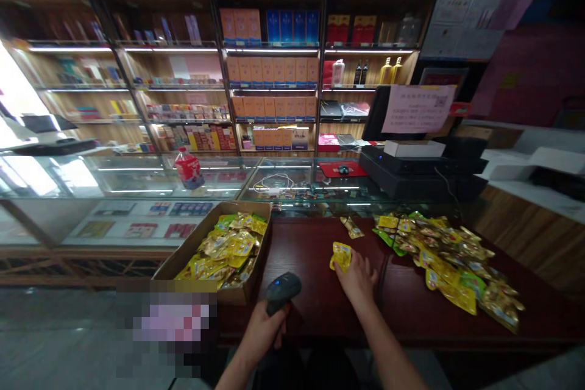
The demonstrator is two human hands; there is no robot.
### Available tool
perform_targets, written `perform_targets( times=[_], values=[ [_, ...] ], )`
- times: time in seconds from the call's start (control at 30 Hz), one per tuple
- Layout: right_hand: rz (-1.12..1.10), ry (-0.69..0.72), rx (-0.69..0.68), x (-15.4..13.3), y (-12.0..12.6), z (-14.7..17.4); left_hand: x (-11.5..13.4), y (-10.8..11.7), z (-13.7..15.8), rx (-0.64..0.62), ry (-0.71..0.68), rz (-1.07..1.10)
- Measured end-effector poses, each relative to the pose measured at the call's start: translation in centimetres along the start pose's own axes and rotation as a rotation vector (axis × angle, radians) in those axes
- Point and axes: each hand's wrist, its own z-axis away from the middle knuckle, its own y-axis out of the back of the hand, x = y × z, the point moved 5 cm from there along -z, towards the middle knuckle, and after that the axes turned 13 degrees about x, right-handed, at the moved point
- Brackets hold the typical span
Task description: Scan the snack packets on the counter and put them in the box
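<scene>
My left hand [265, 328] is wrapped round the handle of a dark barcode scanner [283, 289], whose head points up and to the right over the table. Between the fingers of my right hand [359, 279] is a small yellow snack packet [340, 256], held just above the dark red tabletop [311, 237]. Left of the scanner stands an open cardboard box [259, 277] full of yellow and gold packets [228, 247]. To the right of my right hand lies a loose heap of similar packets [448, 256], a few of them green. One single gold packet [351, 227] lies beyond my right hand.
A glass display counter [228, 173] runs behind the table, bearing a red-labelled bottle [188, 167], a white cable [274, 183] and a mouse [343, 169] on a red mat. At the right stands a monitor [379, 113] with a paper sheet. Stocked shelves [274, 88] line the wall.
</scene>
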Motion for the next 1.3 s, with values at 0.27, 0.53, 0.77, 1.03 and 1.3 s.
perform_targets(
  times=[0.27,0.53,0.77,1.03,1.3],
  values=[
    [-0.564,0.138,-0.08,-2.2,0.9,1.3,0.2,0.8,0.1,-0.029,0.022,0.157],
    [-0.623,0.231,-0.133,-2.9,0.4,1.7,-0.1,0.9,-0.1,-0.019,0.0,0.204],
    [-0.614,0.207,-0.14,-2.7,0.2,1.8,-0.4,0.9,-0.1,0.023,-0.003,0.198],
    [-0.74,-0.207,-0.311,-1.7,-1.4,0.3,-0.8,0.0,-0.5,0.055,0.04,0.176],
    [-1.132,-0.278,-0.788,-21.6,-5.1,-2.3,-1.1,-0.2,-0.7,0.087,0.045,0.156]
  ],
)
